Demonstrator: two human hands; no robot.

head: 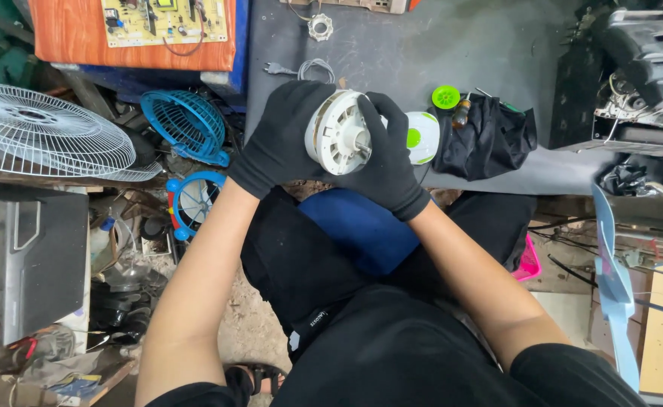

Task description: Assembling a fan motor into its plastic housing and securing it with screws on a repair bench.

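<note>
I hold a white fan motor (339,134) up between both hands, above my lap and just at the near edge of the grey tabletop (437,45). It is a short round drum, and its axis runs roughly toward me, so the flat round face with the stubby shaft in its middle looks up at my head. My left hand (282,139), in a black glove, is wrapped around the left side of the drum, fingers curled over its top rim. My right hand (388,154), gloved the same, grips the right side, with fingers reaching across the face near the shaft; both hands are closed on the motor. Just behind my right hand a white and green round cap (422,137) lies on the tabletop, with a small green disc (445,96) farther back and a screwdriver (463,113) beside a crumpled black cloth (493,136). A white power cord (305,70) is coiled behind the motor. To my left, lower down, sit a large white fan guard (41,132) and a blue fan guard (188,120) among clutter on the dirt floor. A circuit board (162,21) rests on an orange wooden board at the far left.
</note>
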